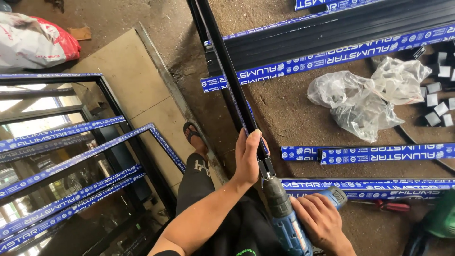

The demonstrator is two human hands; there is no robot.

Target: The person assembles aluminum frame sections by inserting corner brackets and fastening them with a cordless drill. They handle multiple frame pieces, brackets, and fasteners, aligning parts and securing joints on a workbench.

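My left hand [247, 159] grips the near end of a long black metal bar [230, 71] that runs away toward the top of the view. My right hand [322, 220] holds a blue cordless drill [286, 218]. Its chuck and bit press against the bar's end, just beside my left fingers. Below the hands are my dark trousers and one foot in a sandal [192, 133].
Black frame bars with blue striped protective tape [360, 154] lie on the dirt floor at right. A crumpled clear plastic bag [365, 97] and several small white pieces [438, 106] lie further right. A glazed black frame [71, 156] lies at left, a red and white sack [33, 40] at top left.
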